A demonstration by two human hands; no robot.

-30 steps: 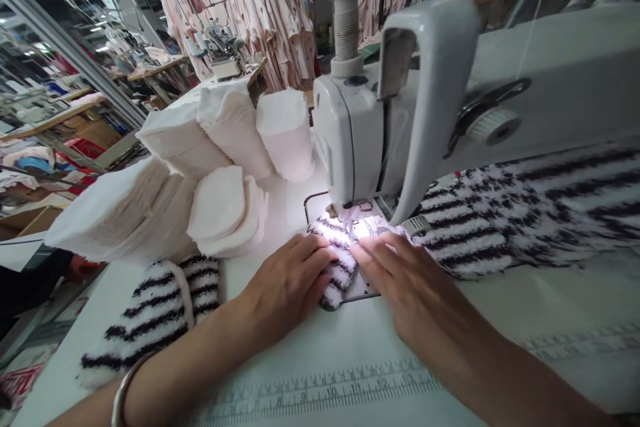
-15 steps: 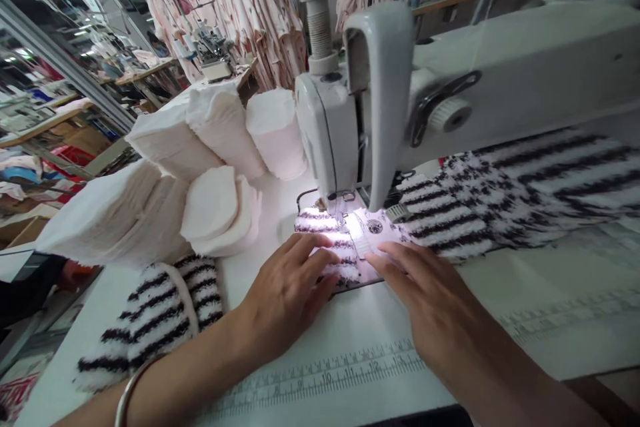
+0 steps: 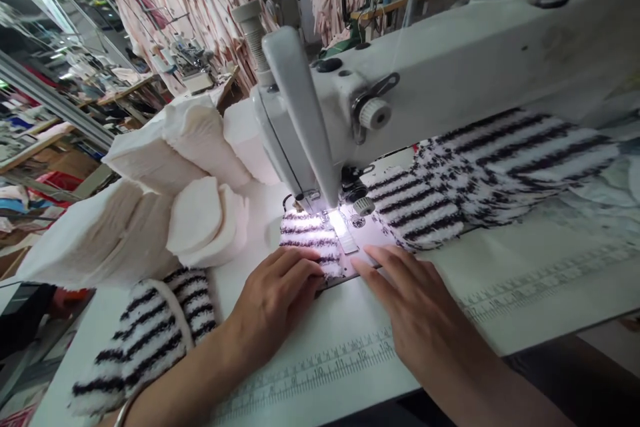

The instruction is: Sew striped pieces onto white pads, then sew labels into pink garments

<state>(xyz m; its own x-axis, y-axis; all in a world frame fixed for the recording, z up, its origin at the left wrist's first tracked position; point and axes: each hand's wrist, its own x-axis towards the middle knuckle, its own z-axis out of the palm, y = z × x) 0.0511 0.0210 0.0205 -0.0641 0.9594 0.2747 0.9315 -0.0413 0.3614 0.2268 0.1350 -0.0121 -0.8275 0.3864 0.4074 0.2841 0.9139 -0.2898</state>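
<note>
A small piece of black-and-white striped fleece (image 3: pixel 307 233) lies under the lit needle area of a white sewing machine (image 3: pixel 420 73). My left hand (image 3: pixel 277 293) presses on its near edge with bent fingers close together, the thumb partly hidden. My right hand (image 3: pixel 413 300) is just right of the fleece, fingers stretched out and fingertips at the edge of the metal needle plate (image 3: pixel 370 237), holding nothing. A narrow white strip (image 3: pixel 343 232) lies on the plate between the fleece and my right hand.
Stacks of cut white fabric (image 3: pixel 80 233) stand at the left. Near my left forearm lies a striped piece with a pale band (image 3: pixel 150 333). More striped fleece (image 3: pixel 495 160) lies under the machine arm. A printed ruler (image 3: pixel 330 370) runs along the table's front.
The camera view has shifted, so the machine head appears further left and more tilted. My right fingertips are a little further from the fleece; my left hand stays on it.
</note>
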